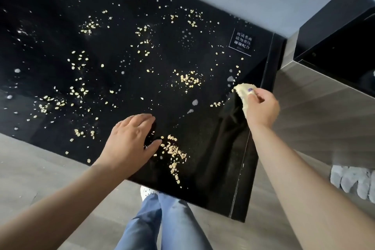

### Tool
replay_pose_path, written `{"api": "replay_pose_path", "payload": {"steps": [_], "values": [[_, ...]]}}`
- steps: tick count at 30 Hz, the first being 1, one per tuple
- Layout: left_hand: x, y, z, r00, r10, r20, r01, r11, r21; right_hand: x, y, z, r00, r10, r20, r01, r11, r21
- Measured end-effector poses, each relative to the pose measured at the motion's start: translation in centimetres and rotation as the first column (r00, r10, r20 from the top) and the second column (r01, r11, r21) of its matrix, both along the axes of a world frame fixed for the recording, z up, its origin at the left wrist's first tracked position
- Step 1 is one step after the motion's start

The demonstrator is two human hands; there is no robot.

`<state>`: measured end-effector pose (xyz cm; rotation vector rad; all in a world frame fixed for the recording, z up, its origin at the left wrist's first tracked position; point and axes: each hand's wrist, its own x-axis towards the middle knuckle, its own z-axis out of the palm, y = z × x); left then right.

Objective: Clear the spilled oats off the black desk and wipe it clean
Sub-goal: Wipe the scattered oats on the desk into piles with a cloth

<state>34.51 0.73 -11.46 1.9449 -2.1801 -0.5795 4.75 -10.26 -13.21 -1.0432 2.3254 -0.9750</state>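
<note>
Now looking down on the near corner of the black desk (203, 124), seeing oats (174, 152) scattered in small clusters across its whole glossy top. Holding the left hand (129, 140) open, palm down and fingers straight, just beside the thickest heap near the front edge; not possible to tell whether touching the surface. Pinching a pale yellow cloth (242, 92) in the right hand (261, 105), fingers curled round it, at the desk's right edge.

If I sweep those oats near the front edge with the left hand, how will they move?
Likely light and loose: the oats lie as separate flakes, so they should scatter. The desk looks glossy, so they'd probably slide easily, perhaps over the edge.
</note>
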Motion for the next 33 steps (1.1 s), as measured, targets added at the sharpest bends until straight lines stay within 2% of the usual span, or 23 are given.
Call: {"api": "replay_pose_path", "payload": {"steps": [3,5,9,11,14,16,18,22,26,29,33], "values": [[-0.5,-2.2,0.3,1.000,0.006,0.009,-0.006,1.000,0.004,0.2,-1.8,-0.9,0.999,0.014,-0.038,-0.014,1.000,0.013],[-0.8,-3.5,0.3,1.000,0.014,0.009,-0.014,1.000,-0.003,1.0,-2.0,-2.0,0.994,0.099,-0.045,-0.097,0.994,0.048],[-1.4,-5.6,-0.7,0.997,0.032,0.076,-0.038,0.996,0.085,3.9,-0.1,-3.2,0.944,0.322,-0.068,-0.319,0.946,0.055],[-1.4,-6.6,-1.1,0.993,0.042,0.115,-0.054,0.992,0.110,5.6,1.5,-2.9,0.908,0.417,-0.032,-0.416,0.909,0.032],[-1.3,-7.7,-1.4,0.992,0.056,0.117,-0.070,0.990,0.123,6.9,3.5,-2.0,0.823,0.557,0.110,-0.560,0.828,-0.004],[-1.3,-7.9,-1.7,0.992,0.037,0.122,-0.053,0.990,0.130,6.4,3.8,-1.2,0.819,0.539,0.198,-0.543,0.839,-0.040],[-1.5,-8.0,-1.9,0.991,0.011,0.135,-0.031,0.989,0.144,5.0,2.6,-0.1,0.874,0.440,0.208,-0.432,0.898,-0.085],[-1.5,-8.3,-2.4,0.989,0.005,0.150,-0.031,0.985,0.170,0.4,-3.8,0.8,0.968,0.249,0.039,-0.243,0.962,-0.128],[-1.3,-8.5,-2.6,0.987,-0.002,0.163,-0.028,0.983,0.179,-2.4,-9.0,-0.9,0.993,0.115,-0.029,-0.116,0.993,-0.035],[-1.2,-8.6,-2.7,0.984,-0.010,0.178,-0.021,0.985,0.171,-1.1,-9.2,-2.3,0.982,0.184,-0.053,-0.182,0.982,0.044],[-1.0,-8.8,-3.0,0.976,-0.036,0.215,0.003,0.988,0.153,3.5,-6.0,-2.9,0.911,0.406,-0.074,-0.406,0.914,0.009]]}}
